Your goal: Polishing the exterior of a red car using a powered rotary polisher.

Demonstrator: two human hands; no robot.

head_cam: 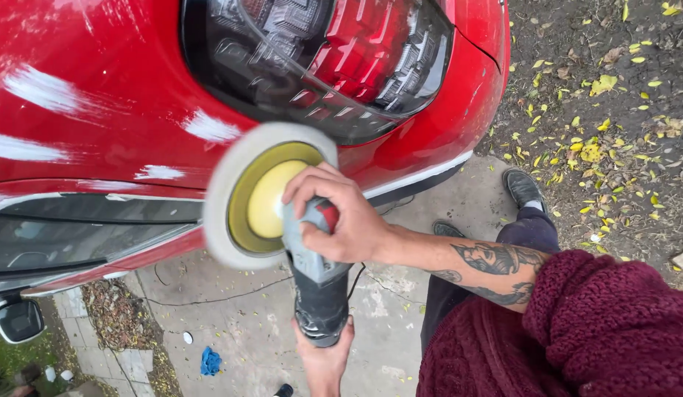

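Note:
My right hand (340, 220) is shut on the grey head of a power polisher (317, 276), with a tattooed forearm and a dark red knitted sleeve behind it. My left hand (324, 359) grips the black rear end of the tool from below. The polisher's round white wool pad (227, 191), on a yellow backing, is blurred and sits against the red car body (99, 125) just below the tail light (334, 59). Several white smears of polish (209, 126) streak the red paint left of the pad.
Below the car lies cracked concrete (238, 309) with a blue cloth (210, 361) on it. My dark shoes (524, 188) stand on the slab at the right. Beyond them is bare dirt strewn with yellow leaves (599, 147). A small black mirror-like object (18, 320) sits at the lower left.

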